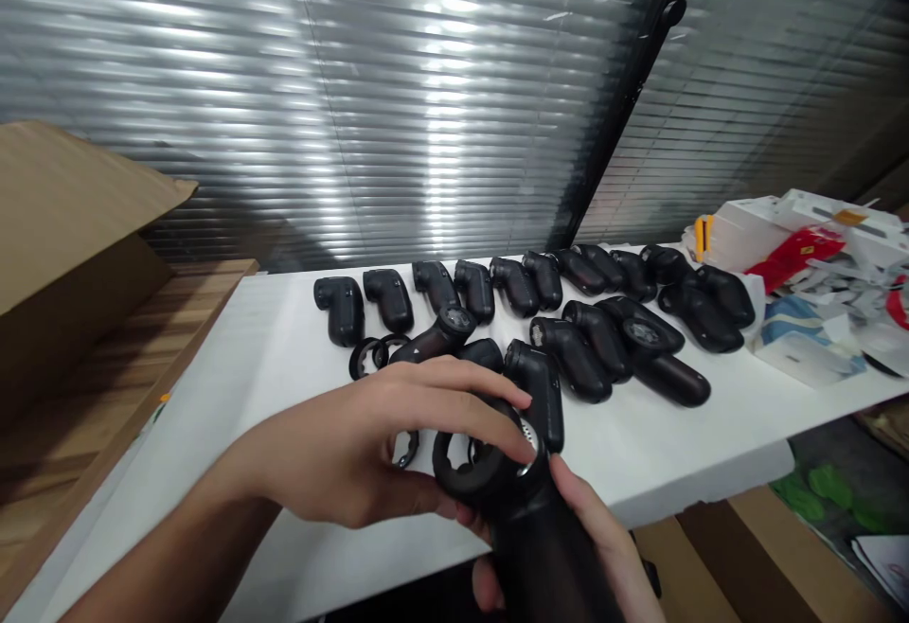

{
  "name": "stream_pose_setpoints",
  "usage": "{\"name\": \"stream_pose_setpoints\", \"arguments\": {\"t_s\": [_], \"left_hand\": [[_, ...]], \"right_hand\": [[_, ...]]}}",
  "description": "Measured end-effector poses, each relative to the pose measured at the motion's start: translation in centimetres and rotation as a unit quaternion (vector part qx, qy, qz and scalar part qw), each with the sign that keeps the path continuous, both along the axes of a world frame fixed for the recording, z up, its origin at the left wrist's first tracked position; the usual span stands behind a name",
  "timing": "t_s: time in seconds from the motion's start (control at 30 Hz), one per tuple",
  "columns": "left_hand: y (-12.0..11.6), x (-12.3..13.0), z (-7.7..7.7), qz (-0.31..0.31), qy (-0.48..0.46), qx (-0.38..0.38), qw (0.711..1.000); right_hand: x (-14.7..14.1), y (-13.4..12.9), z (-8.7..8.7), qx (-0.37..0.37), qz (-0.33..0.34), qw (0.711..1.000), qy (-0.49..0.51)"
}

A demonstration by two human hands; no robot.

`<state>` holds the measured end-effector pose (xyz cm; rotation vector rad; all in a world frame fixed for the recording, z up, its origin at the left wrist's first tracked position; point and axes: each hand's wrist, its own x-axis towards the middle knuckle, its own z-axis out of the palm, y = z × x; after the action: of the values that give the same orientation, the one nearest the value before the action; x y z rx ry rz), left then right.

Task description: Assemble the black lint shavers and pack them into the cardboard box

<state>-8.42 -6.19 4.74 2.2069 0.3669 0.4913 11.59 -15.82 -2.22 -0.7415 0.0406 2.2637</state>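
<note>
A black fabric shaver point(546, 547) with an angled head and a round, perforated silver face point(527, 445) is gripped in my right hand point(603, 528), its handle pointing down toward me. With curled fingers and thumb, my left hand point(369, 443) holds a black notched ring point(465, 489) beside the shaver's head. The left fingertips reach over the silver face and partly hide it. Whether the ring touches the head, I cannot tell. More black rings point(364, 358) lie on the table behind my left hand, and another ring point(406, 453) shows under it.
Several similar black shavers point(345, 311) stand or lie along the white table point(276, 348). A cardboard box point(71, 206) is at the left. White packaging point(802, 339) and a red item point(799, 258) are piled at the right. Blinds point(383, 112) hang behind the table.
</note>
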Motion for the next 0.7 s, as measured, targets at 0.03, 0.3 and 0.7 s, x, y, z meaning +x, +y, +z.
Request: {"name": "stream_pose_setpoints", "arguments": {"t_s": [0.03, 0.3, 0.7], "left_hand": [[0.2, -0.1, 0.0, -0.012, 0.001, -0.002, 1.0], [1.2, 0.1, -0.3, -0.089, 0.009, -0.043, 0.995], [1.1, 0.5, -0.5, -0.096, 0.013, -0.063, 0.993]], "right_hand": [[0.0, 0.1, -0.1, 0.02, 0.017, 1.0, 0.011], [-0.1, 0.1, -0.2, 0.036, 0.106, 0.993, 0.038], [0.3, 0.0, -0.7, 0.037, 0.145, 0.988, 0.042]]}}
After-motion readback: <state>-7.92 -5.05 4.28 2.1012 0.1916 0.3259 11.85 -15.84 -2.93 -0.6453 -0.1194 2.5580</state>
